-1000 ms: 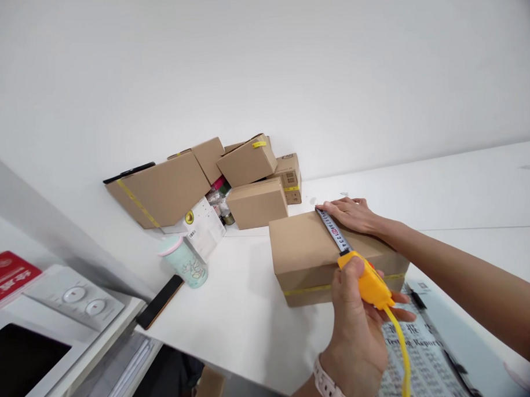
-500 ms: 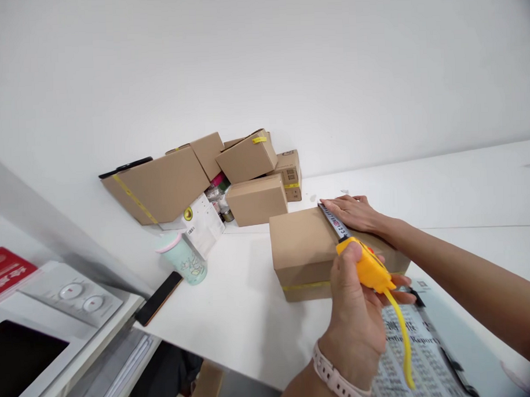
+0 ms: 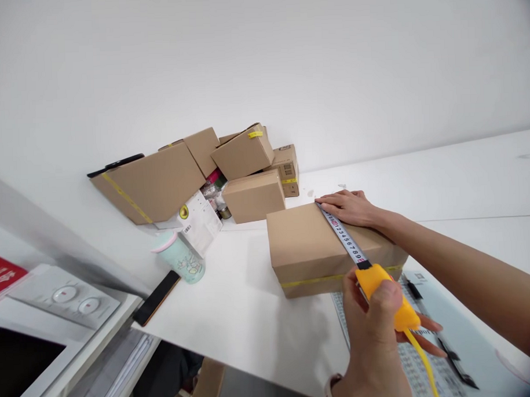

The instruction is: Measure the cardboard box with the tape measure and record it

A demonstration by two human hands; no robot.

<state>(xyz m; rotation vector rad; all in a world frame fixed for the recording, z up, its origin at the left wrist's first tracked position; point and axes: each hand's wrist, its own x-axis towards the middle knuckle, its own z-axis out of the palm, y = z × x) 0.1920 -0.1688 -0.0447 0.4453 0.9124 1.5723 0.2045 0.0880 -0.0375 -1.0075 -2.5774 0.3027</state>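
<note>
My left hand (image 3: 378, 328) is closed around the yellow case of a tape measure (image 3: 388, 295), thumb on top. A yellow wrist strap hangs from the case's near end. The metal blade (image 3: 347, 239) runs out across the top of a brown cardboard box (image 3: 299, 235) to its far edge. My right hand (image 3: 350, 209) lies with stretched fingers on the box top, fingertips touching the blade's far end. Its palm is hidden from above. Black figures show along the blade. Yellow tape bands the box's near side.
Several cardboard boxes (image 3: 254, 196) are stacked against the wall. A mint tumbler (image 3: 186, 262) and a dark phone-like slab (image 3: 158, 298) stand and lie at the left. A clear sheet with printed paper and a pen (image 3: 455, 362) lies at the right. A white microwave (image 3: 64, 312) is far left.
My left hand has drawn the tape case toward me and down to the right. More blade now shows across the box. My right hand stays at the far edge.
</note>
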